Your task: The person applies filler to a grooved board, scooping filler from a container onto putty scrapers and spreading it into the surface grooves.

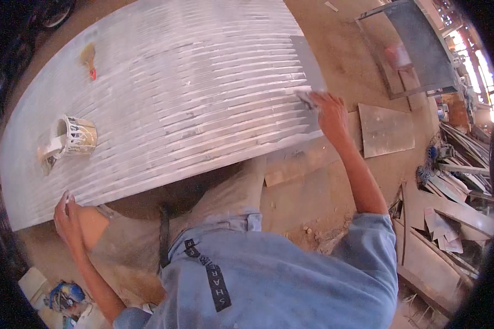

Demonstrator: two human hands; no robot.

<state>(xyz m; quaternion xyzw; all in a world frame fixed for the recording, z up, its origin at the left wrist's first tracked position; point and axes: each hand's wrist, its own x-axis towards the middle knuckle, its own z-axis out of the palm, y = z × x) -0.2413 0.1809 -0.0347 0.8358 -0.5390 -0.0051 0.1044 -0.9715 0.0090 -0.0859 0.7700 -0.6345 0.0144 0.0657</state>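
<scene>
A large panel with ridged, whitish stripes (203, 98) fills the upper left in front of me. At its right end, my right hand (332, 114) is closed around a crumpled grey-white piece (304, 100), cloth or sandpaper, which touches the striped surface. My left hand (70, 222) is at the panel's near left edge by my knee, fingers stretched out and slightly apart, with nothing visible in it. Above it on the panel lies a paint-smeared bucket (81, 135), tipped on its side, with a pale flat piece (54, 146) at its mouth.
A brush with a red handle (92, 72) lies on the panel's far left. Flat boards (387, 130) lie on the dusty floor to the right, below a metal frame (417, 46). Scrap strips (461, 203) pile up at far right. A blue tool (67, 293) is at lower left.
</scene>
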